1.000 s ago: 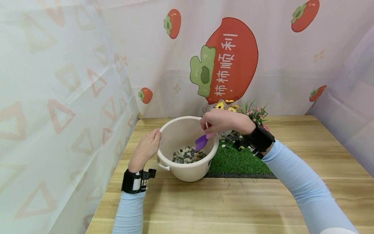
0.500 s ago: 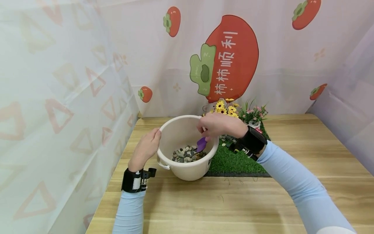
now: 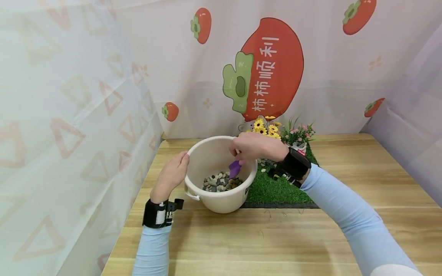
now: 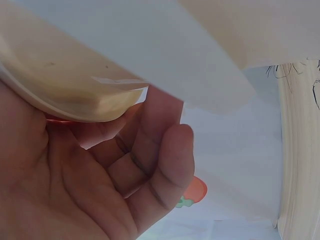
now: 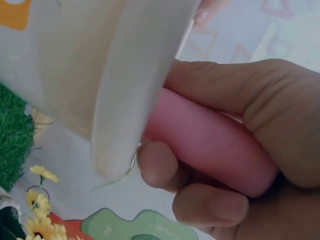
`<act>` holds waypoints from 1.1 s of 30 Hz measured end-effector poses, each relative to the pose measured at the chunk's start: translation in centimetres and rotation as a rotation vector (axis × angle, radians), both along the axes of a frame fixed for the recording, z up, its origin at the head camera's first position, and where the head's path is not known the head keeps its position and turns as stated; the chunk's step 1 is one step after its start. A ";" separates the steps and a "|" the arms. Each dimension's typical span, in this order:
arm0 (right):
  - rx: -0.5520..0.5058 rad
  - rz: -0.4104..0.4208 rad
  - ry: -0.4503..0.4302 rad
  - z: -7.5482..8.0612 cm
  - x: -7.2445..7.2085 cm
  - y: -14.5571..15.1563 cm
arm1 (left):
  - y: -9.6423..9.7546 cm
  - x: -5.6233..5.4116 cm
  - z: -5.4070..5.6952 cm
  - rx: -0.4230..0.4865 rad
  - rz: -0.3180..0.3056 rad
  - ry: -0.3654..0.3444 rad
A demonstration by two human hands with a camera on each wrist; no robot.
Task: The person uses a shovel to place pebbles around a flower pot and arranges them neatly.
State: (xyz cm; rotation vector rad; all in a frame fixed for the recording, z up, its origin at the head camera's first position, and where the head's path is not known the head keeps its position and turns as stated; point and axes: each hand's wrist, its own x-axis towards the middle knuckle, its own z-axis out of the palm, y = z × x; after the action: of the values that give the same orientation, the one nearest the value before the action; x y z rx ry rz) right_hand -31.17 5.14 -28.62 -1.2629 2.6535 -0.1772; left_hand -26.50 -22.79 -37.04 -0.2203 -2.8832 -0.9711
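Observation:
A cream plastic bucket (image 3: 221,202) stands on the wooden table, with a bed of small pebbles (image 3: 218,182) at its bottom. My left hand (image 3: 171,173) grips the bucket's left rim, and the left wrist view shows curled fingers (image 4: 170,160) beneath the rim. Over the right side of the bucket, my right hand (image 3: 259,146) holds a small toy shovel (image 3: 234,169) with a purple blade. Its pink handle (image 5: 210,142) lies between thumb and fingers in the right wrist view. The blade points down at the pebbles; whether it touches them I cannot tell.
Right of the bucket lies a green artificial turf mat (image 3: 281,191) with pebbles on it. Yellow flowers (image 3: 267,128) and a pink-flowered plant (image 3: 299,134) stand at its back. A printed curtain (image 3: 193,76) hangs behind the table (image 3: 228,245). The bucket's bail handle (image 3: 192,195) hangs at the left.
My right hand has moved left over the bucket with the shovel, uncovering more of the yellow flowers. My left hand stays on the rim.

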 end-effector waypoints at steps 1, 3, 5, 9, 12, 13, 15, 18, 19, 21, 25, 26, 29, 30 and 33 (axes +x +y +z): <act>-0.003 0.007 0.002 0.0 0.0 -0.1 | 0.0 0.0 0.0 -0.001 -0.001 0.002; 0.001 0.013 0.000 -0.2 0.0 -0.3 | 0.0 -0.1 0.1 0.000 -0.002 -0.001; 0.010 0.018 -0.005 -0.4 0.0 -0.5 | 0.1 -0.1 0.1 0.000 -0.004 -0.003; 0.015 0.009 -0.006 -1.3 0.1 -0.6 | 0.3 -0.1 0.1 0.004 -0.007 -0.021; 0.005 -0.007 0.003 -1.9 0.2 -0.6 | 0.5 -0.2 0.1 0.008 -0.010 -0.019; 0.008 -0.010 0.012 -2.0 0.2 -0.6 | 0.5 -0.2 0.1 0.009 -0.011 -0.017; 0.018 -0.016 0.032 -2.2 0.3 -0.7 | 0.4 -0.3 0.2 0.014 -0.012 -0.010; 0.041 -0.020 0.066 -2.4 0.4 -0.9 | 0.3 -0.3 0.2 0.016 -0.011 -0.004; 0.051 -0.022 0.078 -2.5 0.4 -1.0 | 0.3 -0.3 0.2 0.017 -0.010 -0.006; 0.061 -0.021 0.100 -2.6 0.4 -1.2 | 0.2 -0.3 0.1 0.015 -0.009 -0.006; 0.099 -0.017 0.166 -2.9 0.7 -1.4 | 0.1 -0.2 0.1 0.009 -0.007 -0.002; 0.106 -0.018 0.179 -3.0 0.8 -1.5 | 0.0 -0.2 0.1 0.005 -0.007 -0.001; 0.141 -0.012 0.224 -3.2 1.0 -1.6 | 0.0 -0.1 0.0 -0.001 -0.007 0.001; 0.152 -0.006 0.238 -3.3 1.1 -1.7 | 0.0 -0.1 0.0 -0.002 -0.007 0.002; 0.176 0.028 0.294 -3.3 1.3 -1.8 | 0.0 -0.1 0.0 0.005 -0.004 0.003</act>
State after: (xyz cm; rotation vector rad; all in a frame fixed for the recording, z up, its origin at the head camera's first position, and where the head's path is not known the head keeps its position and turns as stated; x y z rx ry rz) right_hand -29.88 3.38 -31.95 -1.3583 2.8119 0.2607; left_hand -26.62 -22.81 -37.08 -0.2270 -2.8790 -0.9774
